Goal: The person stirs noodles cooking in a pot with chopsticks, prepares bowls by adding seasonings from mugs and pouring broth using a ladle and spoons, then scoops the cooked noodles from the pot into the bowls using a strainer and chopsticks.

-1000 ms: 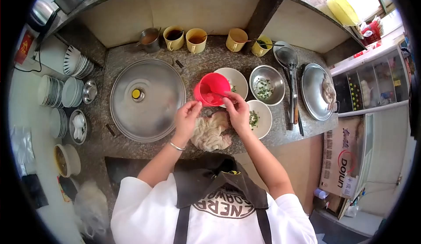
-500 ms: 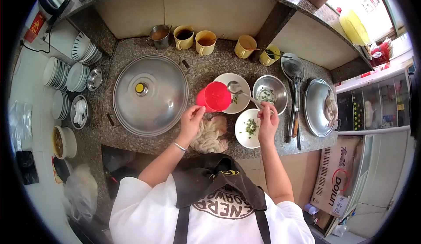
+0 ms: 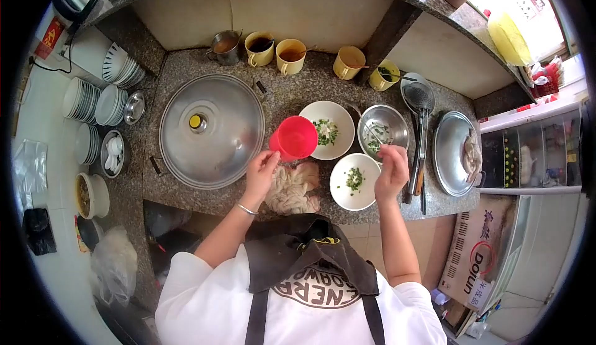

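Observation:
My left hand is closed on the edge of a red plastic cup, held tilted above the counter beside a white bowl. Pinched in my right hand is the handle of a metal spoon, which slants over the left side of a steel bowl; its blurred head is hard to make out. Chopped green onion lies in the steel bowl, in the upper white bowl and in the lower white bowl. A crumpled cloth rests below the red cup.
A large lidded pot fills the left of the counter. Yellow mugs and a metal mug line the back. Right of the bowls lie a strainer and another metal lid. Stacked plates stand far left.
My right hand has moved right with the spoon, whose head has left the upper white bowl's area toward the steel bowl. The red cup has shifted slightly left, uncovering more of the upper white bowl.

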A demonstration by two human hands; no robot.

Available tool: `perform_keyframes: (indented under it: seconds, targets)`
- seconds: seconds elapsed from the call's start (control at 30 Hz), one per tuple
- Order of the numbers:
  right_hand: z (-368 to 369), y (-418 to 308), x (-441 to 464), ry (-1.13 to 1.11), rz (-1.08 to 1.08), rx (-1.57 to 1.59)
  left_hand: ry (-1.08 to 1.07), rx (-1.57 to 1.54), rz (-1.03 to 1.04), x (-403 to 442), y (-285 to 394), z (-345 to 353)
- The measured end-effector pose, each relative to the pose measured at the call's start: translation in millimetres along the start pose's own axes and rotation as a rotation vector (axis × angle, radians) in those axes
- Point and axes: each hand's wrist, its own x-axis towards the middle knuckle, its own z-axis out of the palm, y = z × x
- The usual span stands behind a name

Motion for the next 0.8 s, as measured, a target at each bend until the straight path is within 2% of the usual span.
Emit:
perform_keyframes:
  seconds: [0.07,0.17,0.23,0.3,0.43,0.5,0.63,0.7,0.73,0.8]
  targets:
    - [7.2,-5.8,-0.8,-0.04,0.029,0.032,-0.051,0.017,-0.02,2.0,6.2,0.4]
    - [22.8,-14.8,2.4,-0.179,0.245,0.02,-0.086,0.002,-0.01,12.2,11.6,6.3]
    - [36.2,-5.6,0.2,-0.243,0.286,-0.042,-0.128,-0.011,-0.015,18.1,23.8,13.9]
    - [47.8,-2.2,2.3,-0.262,0.249,0.004,-0.172,-0.027,-0.01,31.3,32.9,21.4]
    - [44.9,-4.5,4.8,-0.365,0.34,0.116,-0.209,0.014,0.004,72.5,35.0,39.3]
    - [37.5,3.4,-5.1,-0.331,0.354,0.137,-0.261,-0.03,-0.031,104.5,27.2,47.2]
    - [0.2,20.5,-43.0,-0.35,0.605,0.072,-0.258,-0.033,-0.005,177.7,-3.3,72.0]
    - [-18.5,37.5,-76.6,-0.279,0.631,0.028,-0.235,-0.027,-0.017,211.3,-17.2,86.6]
    - [-27.4,34.8,-85.5,-0.265,0.74,0.053,-0.196,-0.02,-0.04,222.5,-19.6,95.0]
    - [-44.7,40.9,-114.0,-0.247,0.814,0.029,-0.152,-0.007,-0.062,250.1,-36.4,107.2]
